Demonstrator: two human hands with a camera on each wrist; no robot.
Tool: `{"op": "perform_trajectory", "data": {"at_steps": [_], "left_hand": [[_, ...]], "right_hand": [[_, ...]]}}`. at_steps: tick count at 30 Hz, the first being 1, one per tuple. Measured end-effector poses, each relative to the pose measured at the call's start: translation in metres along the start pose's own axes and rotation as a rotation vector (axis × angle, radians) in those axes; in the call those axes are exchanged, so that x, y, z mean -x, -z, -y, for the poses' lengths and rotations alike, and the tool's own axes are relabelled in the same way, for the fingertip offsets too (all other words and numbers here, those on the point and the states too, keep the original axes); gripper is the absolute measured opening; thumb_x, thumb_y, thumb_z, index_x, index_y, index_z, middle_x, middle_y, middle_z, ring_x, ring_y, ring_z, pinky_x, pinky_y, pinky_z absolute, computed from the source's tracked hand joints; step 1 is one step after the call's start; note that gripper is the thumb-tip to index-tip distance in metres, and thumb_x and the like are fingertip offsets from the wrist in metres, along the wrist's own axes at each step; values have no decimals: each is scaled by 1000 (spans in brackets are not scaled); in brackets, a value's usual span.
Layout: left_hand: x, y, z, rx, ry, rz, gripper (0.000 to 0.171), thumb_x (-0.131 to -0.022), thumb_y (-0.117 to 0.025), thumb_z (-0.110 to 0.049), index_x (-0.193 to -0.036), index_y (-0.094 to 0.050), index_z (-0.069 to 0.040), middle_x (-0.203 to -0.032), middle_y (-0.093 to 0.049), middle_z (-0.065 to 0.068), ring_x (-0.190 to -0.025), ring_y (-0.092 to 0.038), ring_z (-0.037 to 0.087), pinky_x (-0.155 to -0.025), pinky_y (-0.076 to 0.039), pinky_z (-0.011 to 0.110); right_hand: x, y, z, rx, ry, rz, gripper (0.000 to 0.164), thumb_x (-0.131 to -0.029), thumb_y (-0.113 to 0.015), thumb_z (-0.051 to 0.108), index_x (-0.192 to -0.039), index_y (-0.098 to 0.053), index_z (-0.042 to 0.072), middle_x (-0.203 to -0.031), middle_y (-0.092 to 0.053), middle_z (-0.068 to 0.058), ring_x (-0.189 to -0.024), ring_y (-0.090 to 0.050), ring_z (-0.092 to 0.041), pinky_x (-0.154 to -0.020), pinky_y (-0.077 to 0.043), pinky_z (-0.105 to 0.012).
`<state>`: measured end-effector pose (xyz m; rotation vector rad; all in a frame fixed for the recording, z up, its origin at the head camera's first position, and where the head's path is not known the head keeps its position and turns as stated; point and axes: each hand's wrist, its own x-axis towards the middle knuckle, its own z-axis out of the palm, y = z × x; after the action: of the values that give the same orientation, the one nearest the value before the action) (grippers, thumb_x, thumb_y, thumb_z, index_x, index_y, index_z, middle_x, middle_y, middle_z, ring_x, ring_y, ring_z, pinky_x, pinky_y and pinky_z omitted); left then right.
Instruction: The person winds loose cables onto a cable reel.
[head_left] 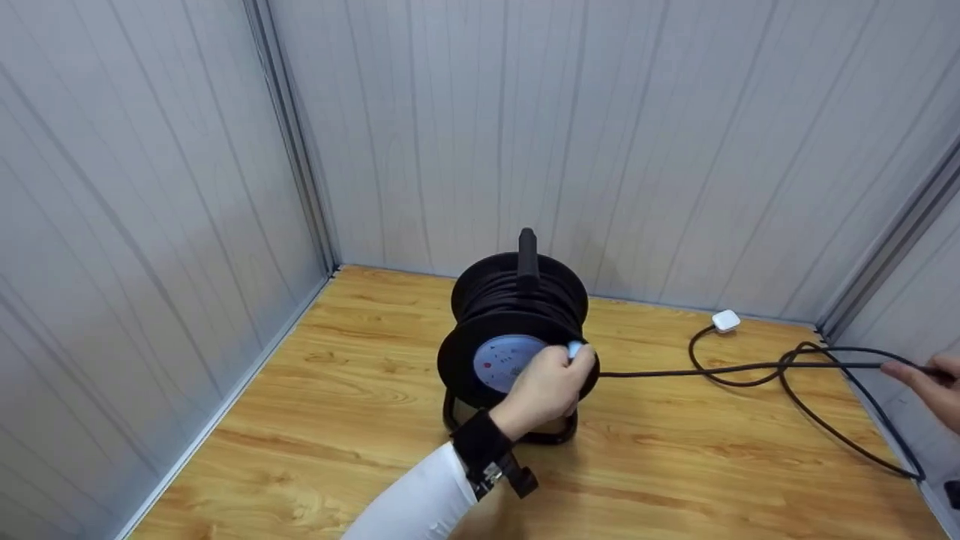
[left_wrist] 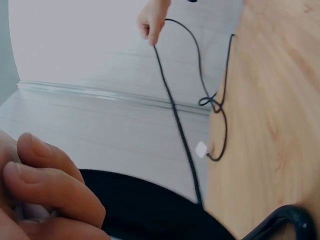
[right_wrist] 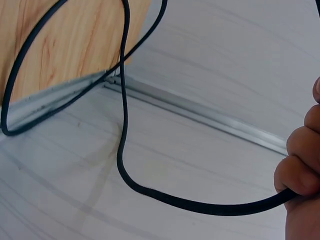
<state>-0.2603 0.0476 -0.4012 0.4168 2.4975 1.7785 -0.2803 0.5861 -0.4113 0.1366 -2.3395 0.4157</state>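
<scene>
A black cable reel (head_left: 517,315) stands on the wooden floor, its drum wound with dark cable and a blue-grey socket panel (head_left: 495,361) on its near face. My left hand (head_left: 550,382) grips the light blue crank knob (head_left: 574,349) at the right of that face. From the reel a black cable (head_left: 675,373) runs taut to the right, up to my right hand (head_left: 934,386), whose fingers are curled round it. In the right wrist view the loose part of the cable (right_wrist: 220,209) hangs from the fist. The white plug (head_left: 725,322) lies near the back wall.
Loose cable loops (head_left: 814,412) lie across the wooden surface (head_left: 360,420) at the right. Pale panel walls (head_left: 465,135) close in the back and both sides. The reel's black carrying handle (head_left: 528,259) sticks up above the drum, and its tube stand (head_left: 551,436) rests below.
</scene>
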Motion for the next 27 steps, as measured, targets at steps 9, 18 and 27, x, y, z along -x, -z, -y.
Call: {"op": "perform_trajectory", "data": {"at_steps": [9, 18, 27], "left_hand": [[-2, -28, 25, -158, 20, 5, 62, -103, -41, -53, -52, -48, -20, -41, -49, -3, -36, -48, 15, -46, -44, 30], [0, -41, 54, -235, 61, 2, 58, -104, -42, -49, -53, -42, -22, -44, -45, -8, -41, -48, 14, -48, -41, 30], [4, -38, 78, -216, 86, 20, 60, -106, -40, -50, -53, -34, -23, -46, -36, -9, -40, -37, 12, -43, -34, 28]], "right_hand": [[20, -16, 31, 139, -104, 230, 54, -103, -59, 46, -68, -35, 12, -57, -31, 0, -47, -30, -19, -50, -23, -30], [31, -42, 44, 113, -4, 192, 52, -92, -75, 46, -63, -41, 18, -53, -37, 3, -46, -34, -16, -50, -23, -29], [43, -65, 56, 71, 62, 156, 53, -90, -78, 44, -64, -38, 21, -53, -30, 7, -43, -28, -12, -49, -18, -28]]}}
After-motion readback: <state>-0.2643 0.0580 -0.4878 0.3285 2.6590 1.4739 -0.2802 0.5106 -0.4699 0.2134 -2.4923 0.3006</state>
